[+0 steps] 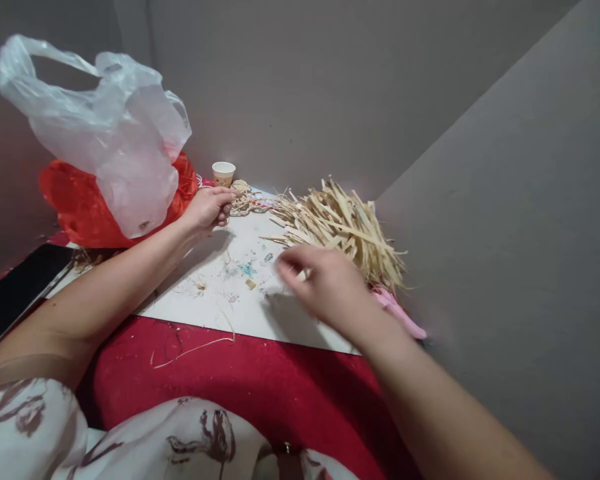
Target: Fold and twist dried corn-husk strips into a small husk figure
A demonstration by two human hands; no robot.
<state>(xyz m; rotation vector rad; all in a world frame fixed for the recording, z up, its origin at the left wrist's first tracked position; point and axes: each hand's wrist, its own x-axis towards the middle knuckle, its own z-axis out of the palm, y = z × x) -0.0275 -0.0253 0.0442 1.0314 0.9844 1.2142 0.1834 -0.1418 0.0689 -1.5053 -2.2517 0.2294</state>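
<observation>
My left hand (213,208) is raised over the far left of the white board (210,313), its fingers curled into a pinch. What it pinches, if anything, is too small to make out. Just beyond its fingertips lies a small coil of pale straw cord (243,200). My right hand (325,280) hovers above the board's right side, in front of a heap of flat, pale straw strips (345,223). Motion blurs its fingers, and I cannot see whether they hold anything.
A white plastic bag (125,133) rests on a red bag (80,207) at the left, near a dark phone (20,287). A paper cup (223,173) stands at the back. Pink material (397,312) pokes out beneath the straw. Grey walls (290,87) enclose the board.
</observation>
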